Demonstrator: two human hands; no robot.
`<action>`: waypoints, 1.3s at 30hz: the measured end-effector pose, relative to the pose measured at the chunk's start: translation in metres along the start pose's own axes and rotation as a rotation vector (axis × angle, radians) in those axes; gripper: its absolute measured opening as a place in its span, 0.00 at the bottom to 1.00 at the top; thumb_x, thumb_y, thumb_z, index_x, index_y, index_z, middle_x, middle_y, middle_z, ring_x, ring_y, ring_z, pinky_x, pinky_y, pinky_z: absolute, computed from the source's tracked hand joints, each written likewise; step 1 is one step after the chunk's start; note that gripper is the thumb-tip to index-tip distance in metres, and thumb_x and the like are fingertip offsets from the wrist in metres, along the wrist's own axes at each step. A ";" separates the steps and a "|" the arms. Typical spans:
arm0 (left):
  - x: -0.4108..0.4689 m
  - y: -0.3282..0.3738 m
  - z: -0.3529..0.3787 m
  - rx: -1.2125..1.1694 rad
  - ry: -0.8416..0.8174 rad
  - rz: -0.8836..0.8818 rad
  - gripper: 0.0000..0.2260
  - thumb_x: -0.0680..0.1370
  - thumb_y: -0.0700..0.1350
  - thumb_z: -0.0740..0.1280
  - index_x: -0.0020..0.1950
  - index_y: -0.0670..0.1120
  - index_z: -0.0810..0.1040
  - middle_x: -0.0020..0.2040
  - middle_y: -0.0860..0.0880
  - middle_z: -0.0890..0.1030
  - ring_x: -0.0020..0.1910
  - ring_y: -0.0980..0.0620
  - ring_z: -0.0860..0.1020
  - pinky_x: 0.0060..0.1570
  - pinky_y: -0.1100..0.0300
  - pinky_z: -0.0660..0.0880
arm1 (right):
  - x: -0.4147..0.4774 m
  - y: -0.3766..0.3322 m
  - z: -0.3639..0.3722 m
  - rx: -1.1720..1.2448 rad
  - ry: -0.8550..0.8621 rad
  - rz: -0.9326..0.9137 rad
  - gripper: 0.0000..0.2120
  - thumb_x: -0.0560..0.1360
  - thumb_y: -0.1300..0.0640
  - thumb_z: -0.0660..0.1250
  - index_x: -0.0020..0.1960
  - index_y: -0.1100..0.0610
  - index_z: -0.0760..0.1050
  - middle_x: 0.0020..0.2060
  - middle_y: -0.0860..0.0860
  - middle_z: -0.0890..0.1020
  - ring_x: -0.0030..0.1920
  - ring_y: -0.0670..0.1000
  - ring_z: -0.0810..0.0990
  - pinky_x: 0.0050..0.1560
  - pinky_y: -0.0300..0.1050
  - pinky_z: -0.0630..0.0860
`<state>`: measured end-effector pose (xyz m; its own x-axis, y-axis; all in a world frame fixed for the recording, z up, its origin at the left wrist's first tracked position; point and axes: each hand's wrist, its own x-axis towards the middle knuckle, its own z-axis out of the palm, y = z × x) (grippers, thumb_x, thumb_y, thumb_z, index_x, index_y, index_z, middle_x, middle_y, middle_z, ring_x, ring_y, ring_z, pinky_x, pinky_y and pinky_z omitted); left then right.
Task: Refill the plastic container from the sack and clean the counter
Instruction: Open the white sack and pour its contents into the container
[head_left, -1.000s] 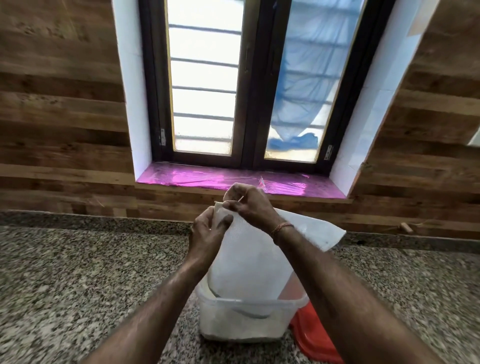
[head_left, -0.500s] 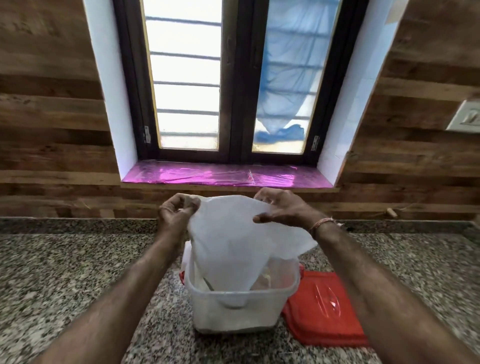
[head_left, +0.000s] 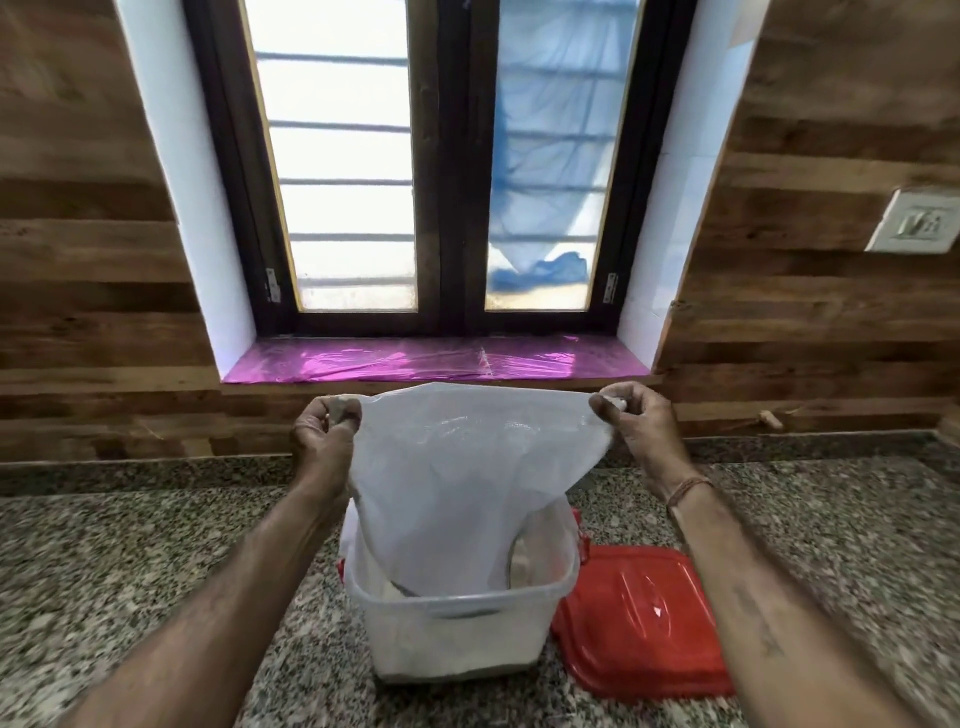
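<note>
The counter (head_left: 130, 561) runs under the window. No spill shows on the speckled stone, though fine grains would be hard to pick out there.

The sack (head_left: 462, 478) has changed most. A second ago it stood bunched to a peak, with both hands together at one spot on top. Now its upper edge is pulled out flat and taut between them, and it hangs limp and nearly see-through with its lower end down inside the tub (head_left: 457, 639). It looks close to empty, so I judge this to be the last shake-out of the pour.

The tub stands on the counter straight below the sack, where it was, with white filling showing through its wall near the base. How full it is, I cannot tell.

The red lid (head_left: 644, 629) lies flat just right of the tub, touching or nearly touching it.

The left hand (head_left: 322, 436) has moved out to the left and pinches one top corner of the sack in curled fingers. The right hand (head_left: 639, 426) has swung wide to the right and pinches the other corner the same way.

Refilling seems almost done, while lidding and wiping the counter are still to come
</note>
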<state>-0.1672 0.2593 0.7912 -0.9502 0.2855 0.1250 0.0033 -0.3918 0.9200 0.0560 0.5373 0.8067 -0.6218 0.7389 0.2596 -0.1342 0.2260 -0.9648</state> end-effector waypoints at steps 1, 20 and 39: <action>-0.001 -0.001 -0.001 -0.019 0.023 -0.010 0.20 0.80 0.28 0.63 0.36 0.49 0.65 0.27 0.58 0.73 0.25 0.63 0.70 0.25 0.68 0.70 | -0.003 0.007 0.001 0.067 -0.062 0.082 0.33 0.57 0.38 0.83 0.53 0.57 0.81 0.46 0.52 0.86 0.45 0.51 0.83 0.43 0.44 0.80; -0.013 -0.026 -0.045 0.130 -0.079 -0.084 0.09 0.69 0.36 0.78 0.46 0.41 0.83 0.39 0.48 0.87 0.35 0.54 0.83 0.39 0.60 0.82 | -0.016 0.080 0.027 0.002 -0.230 0.176 0.10 0.74 0.71 0.73 0.52 0.61 0.83 0.43 0.52 0.88 0.49 0.55 0.84 0.48 0.47 0.82; -0.029 -0.044 -0.056 0.154 0.015 -0.066 0.07 0.77 0.35 0.73 0.51 0.45 0.84 0.47 0.46 0.88 0.43 0.52 0.85 0.42 0.60 0.84 | -0.003 0.089 0.032 -0.586 -0.441 -0.024 0.07 0.70 0.57 0.78 0.39 0.50 0.80 0.36 0.48 0.87 0.41 0.48 0.85 0.51 0.56 0.82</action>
<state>-0.1571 0.2191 0.7261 -0.9544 0.2928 0.0579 -0.0128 -0.2338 0.9722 0.0208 0.5346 0.7183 -0.8932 0.4333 0.1205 0.2061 0.6325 -0.7466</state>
